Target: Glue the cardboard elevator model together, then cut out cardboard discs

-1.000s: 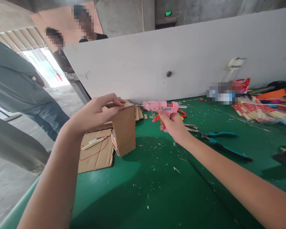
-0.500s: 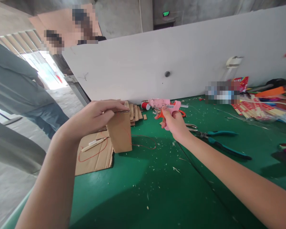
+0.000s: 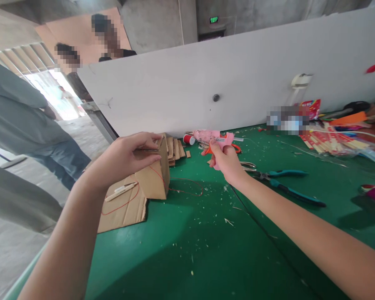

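My left hand (image 3: 129, 156) grips the top of a small upright cardboard box (image 3: 153, 181), thumb and fingers spread across its upper edges. Part of the box's top is hidden behind the fingers. Wrapped round the handle of a pink hot glue gun (image 3: 204, 135) is my right hand (image 3: 226, 162). The gun's nozzle points left toward the wall side, and a clear glue stick (image 3: 238, 139) sticks out of its back. Red thread (image 3: 190, 180) loops out from the box over the green table. Beneath and left of the box lies a flat cardboard sheet (image 3: 125, 216).
Cardboard strips (image 3: 175, 150) and a red spool (image 3: 189, 139) sit behind the box. Orange-handled scissors (image 3: 236, 148) lie by the glue gun, teal-handled pliers (image 3: 289, 192) to the right. A black cord (image 3: 262, 227) crosses the table. A person (image 3: 28, 112) stands at left.
The box has turned and tilted slightly under my left hand, showing its side edge. My left thumb has moved lower and further from the fingers. My right hand keeps the glue gun.
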Action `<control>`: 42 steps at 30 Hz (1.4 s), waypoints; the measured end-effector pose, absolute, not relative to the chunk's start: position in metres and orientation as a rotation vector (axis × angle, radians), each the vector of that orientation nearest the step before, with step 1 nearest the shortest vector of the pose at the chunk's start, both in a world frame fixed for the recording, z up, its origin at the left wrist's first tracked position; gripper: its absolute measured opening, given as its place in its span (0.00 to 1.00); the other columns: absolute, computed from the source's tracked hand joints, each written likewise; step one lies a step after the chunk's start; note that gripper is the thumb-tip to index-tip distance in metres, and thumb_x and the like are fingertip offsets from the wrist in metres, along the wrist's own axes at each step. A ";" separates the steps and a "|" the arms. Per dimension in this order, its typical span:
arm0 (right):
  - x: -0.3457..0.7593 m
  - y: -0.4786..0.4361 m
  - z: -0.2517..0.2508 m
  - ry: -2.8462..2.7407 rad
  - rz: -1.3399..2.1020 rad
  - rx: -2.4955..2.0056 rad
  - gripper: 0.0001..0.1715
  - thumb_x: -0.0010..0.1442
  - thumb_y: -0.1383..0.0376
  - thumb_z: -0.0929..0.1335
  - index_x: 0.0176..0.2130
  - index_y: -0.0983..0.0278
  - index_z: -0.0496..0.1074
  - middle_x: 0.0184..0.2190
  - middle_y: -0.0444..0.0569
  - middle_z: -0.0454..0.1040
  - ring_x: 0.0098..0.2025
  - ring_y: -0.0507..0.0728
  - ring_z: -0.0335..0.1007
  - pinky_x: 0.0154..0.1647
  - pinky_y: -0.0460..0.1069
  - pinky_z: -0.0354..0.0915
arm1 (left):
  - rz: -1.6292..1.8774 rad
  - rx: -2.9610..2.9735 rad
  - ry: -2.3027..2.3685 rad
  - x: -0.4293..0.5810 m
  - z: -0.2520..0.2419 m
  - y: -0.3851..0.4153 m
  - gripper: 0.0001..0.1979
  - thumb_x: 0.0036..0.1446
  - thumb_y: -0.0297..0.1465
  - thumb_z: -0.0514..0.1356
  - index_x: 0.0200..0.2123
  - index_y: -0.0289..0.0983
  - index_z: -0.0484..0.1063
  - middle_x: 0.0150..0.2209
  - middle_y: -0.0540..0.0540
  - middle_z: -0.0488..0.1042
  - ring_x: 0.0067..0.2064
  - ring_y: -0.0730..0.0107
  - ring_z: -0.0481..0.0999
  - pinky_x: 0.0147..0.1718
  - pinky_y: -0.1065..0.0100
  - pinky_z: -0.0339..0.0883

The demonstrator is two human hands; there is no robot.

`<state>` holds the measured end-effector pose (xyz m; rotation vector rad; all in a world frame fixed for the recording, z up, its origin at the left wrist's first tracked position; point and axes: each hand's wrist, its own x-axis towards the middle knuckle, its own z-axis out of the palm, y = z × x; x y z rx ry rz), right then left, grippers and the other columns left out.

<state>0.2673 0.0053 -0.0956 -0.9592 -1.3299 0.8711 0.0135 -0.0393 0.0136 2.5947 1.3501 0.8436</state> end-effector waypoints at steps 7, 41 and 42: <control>0.265 -0.001 -0.087 -1.381 0.832 -1.004 0.30 0.60 0.43 0.63 0.27 0.64 0.76 0.11 0.41 0.61 0.16 0.49 0.60 0.19 0.47 0.59 | 0.814 2.709 1.352 0.010 0.011 -0.036 0.11 0.55 0.41 0.60 0.40 0.43 0.72 0.52 0.46 0.75 0.53 0.57 0.73 0.49 0.60 0.70; 0.252 -0.020 -0.078 -1.612 1.061 -0.877 0.31 0.61 0.42 0.61 0.29 0.64 0.72 0.14 0.42 0.64 0.17 0.49 0.61 0.19 0.46 0.57 | 0.894 2.634 1.255 0.004 0.009 -0.034 0.07 0.56 0.37 0.60 0.34 0.39 0.70 0.59 0.44 0.68 0.54 0.57 0.72 0.44 0.64 0.72; 0.252 -0.020 -0.078 -1.618 1.068 -0.868 0.31 0.61 0.42 0.61 0.29 0.64 0.72 0.14 0.41 0.64 0.17 0.49 0.61 0.19 0.46 0.56 | 0.901 2.631 1.247 0.004 0.008 -0.034 0.07 0.56 0.36 0.60 0.35 0.39 0.70 0.59 0.43 0.68 0.55 0.56 0.72 0.45 0.64 0.72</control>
